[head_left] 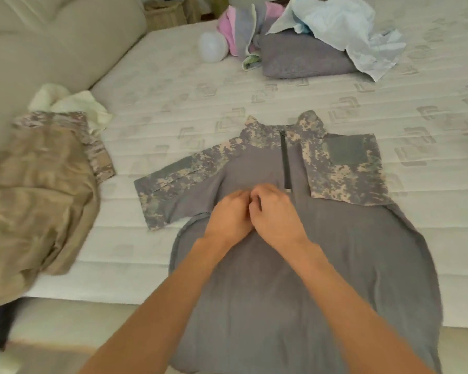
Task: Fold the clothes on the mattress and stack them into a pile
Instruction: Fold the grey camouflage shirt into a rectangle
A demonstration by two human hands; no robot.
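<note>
A grey shirt (295,265) with camouflage sleeves and a short zip lies face up on the mattress (173,85), its hem hanging over the near edge. The sleeve on the right is folded in over the chest; the one on the left lies stretched out. My left hand (230,214) and my right hand (276,214) sit side by side on the shirt's chest just below the zip. Their fingers are curled and seem to pinch the grey cloth. The fingertips are blurred.
A tan shirt with camouflage trim (38,198) lies crumpled at the left edge, with a white cloth (73,103) behind it. At the back are a grey cushion (303,55), pink and light blue cloths (343,25) and a translucent round object (211,47). A beige sofa (38,44) stands on the left.
</note>
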